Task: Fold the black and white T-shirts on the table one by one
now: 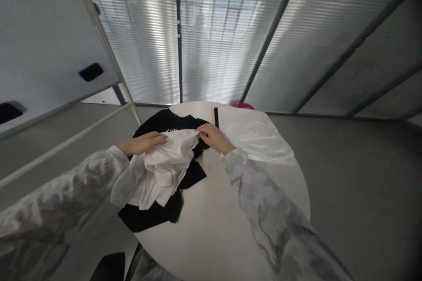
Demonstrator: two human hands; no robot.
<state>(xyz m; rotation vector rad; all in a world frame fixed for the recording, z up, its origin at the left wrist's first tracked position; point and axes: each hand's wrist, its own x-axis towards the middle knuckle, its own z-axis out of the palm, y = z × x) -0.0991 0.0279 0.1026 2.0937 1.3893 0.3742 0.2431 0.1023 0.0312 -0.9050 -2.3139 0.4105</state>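
Observation:
A crumpled white garment [161, 167] lies on top of a black garment [154, 215] at the left side of a round white table [211, 228]. My left hand [145, 142] grips the white garment's far left edge, fingers closed on the cloth. My right hand [214, 137] pinches the same garment's far right edge. The two hands hold the top edge stretched between them. Both arms wear grey patterned sleeves.
Another white garment [257, 136] lies flat on the table's right side, with a black strip [216, 117] at its left edge. A red object [244, 106] peeks from behind the table. A whiteboard stand [108, 57] stands at the left; glass walls with blinds lie behind.

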